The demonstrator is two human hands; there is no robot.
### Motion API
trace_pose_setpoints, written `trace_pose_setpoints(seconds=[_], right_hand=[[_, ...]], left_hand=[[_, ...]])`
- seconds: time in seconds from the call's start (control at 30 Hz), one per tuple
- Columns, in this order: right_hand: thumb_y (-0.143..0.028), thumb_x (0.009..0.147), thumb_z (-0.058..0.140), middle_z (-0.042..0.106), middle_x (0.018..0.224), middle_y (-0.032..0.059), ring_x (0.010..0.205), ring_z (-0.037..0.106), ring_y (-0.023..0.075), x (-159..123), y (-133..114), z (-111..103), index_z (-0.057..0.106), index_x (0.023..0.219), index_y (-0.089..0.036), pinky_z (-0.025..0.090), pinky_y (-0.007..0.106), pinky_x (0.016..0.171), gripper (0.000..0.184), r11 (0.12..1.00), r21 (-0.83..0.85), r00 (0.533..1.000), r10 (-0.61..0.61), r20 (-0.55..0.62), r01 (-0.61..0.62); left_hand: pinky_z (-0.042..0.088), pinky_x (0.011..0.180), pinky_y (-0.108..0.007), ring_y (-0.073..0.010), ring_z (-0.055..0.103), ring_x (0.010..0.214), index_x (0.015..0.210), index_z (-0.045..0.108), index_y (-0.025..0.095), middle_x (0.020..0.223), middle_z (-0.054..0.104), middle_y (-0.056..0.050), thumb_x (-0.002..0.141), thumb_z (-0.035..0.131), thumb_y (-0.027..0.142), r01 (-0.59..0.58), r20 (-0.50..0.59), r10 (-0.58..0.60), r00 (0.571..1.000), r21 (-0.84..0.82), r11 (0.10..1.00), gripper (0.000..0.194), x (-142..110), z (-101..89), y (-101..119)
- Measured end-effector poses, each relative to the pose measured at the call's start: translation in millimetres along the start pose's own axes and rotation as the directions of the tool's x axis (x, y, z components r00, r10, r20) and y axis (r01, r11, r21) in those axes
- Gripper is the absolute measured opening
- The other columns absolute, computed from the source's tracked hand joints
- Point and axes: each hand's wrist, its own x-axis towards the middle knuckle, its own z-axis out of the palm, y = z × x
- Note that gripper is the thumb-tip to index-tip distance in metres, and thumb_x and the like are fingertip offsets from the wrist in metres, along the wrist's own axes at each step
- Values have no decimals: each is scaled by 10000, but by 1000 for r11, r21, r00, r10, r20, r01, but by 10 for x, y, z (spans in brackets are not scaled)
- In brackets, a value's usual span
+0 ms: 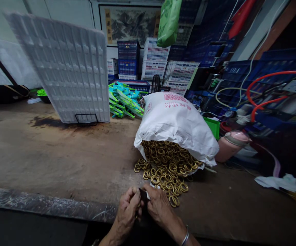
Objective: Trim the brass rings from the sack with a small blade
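Observation:
My left hand (127, 209) is closed at the table's front edge, thumb pressed against the fingers. A brassy glint shows between its fingers, but what it holds is too small to name. Close beside it, my right hand (160, 206) is closed on a small dark flat piece (143, 194), whose kind I cannot make out. Something small and white shows at the right fingertips. Just beyond my hands, many brass-coloured rings (175, 188) spill in a heap from the mouth of a white woven sack (176, 118) lying on its side.
A wooden table (86, 160) spreads under everything. A white ribbed plastic panel (73, 68) stands upright at left in a black wire stand (86, 119). Green and blue plastic pieces (124, 99) are piled behind. At right are a pink bottle (231, 147) and a crumpled white cloth (278, 182).

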Motion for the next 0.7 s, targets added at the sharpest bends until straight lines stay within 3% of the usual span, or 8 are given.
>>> trace_pose_setpoints(seconds=[0.13, 0.27, 0.37, 0.47, 0.7], right_hand=[[-86, 681, 400, 612, 682, 1, 618, 531, 132, 2, 40, 32, 550, 809, -205, 267, 216, 544, 231, 999, -42, 999, 1, 37, 0], [-49, 636, 414, 617, 676, 6, 614, 540, 141, 26, 160, 18, 554, 847, -202, 257, 228, 541, 297, 985, -146, 996, 82, -32, -86], [-16, 627, 399, 630, 693, 10, 651, 564, 149, 42, 272, -49, 552, 894, -207, 263, 235, 564, 362, 968, -193, 981, 136, -139, -161], [-42, 706, 396, 647, 737, 13, 683, 584, 150, 59, 365, -127, 550, 906, -215, 270, 238, 581, 307, 956, -201, 957, 164, -237, -214], [-172, 795, 459, 666, 840, 25, 766, 606, 166, 119, 403, -169, 534, 951, -225, 271, 244, 585, 181, 907, -296, 945, 242, -219, -301]], left_hand=[[310, 346, -155, -35, 343, 338, 647, 448, 176, 436, 424, 74, 736, 479, 589, -49, 47, 49, 998, 1, 999, 424, -57, -25, 23], [324, 370, -145, -33, 407, 388, 663, 452, 169, 534, 499, 41, 750, 534, 511, -49, 136, 57, 989, -61, 997, 363, -212, -8, 122], [305, 341, -150, -33, 391, 359, 680, 450, 174, 538, 511, 41, 748, 562, 473, 26, 202, 16, 979, -203, 979, 326, -262, 12, 186], [299, 333, -153, -29, 376, 367, 693, 455, 172, 606, 524, 36, 768, 549, 441, 143, 177, -79, 981, -386, 911, 295, -198, -14, 185], [279, 369, -160, -25, 389, 420, 735, 513, 150, 726, 558, -2, 800, 535, 347, 214, 166, -152, 974, -480, 851, 209, -67, -125, 41]])
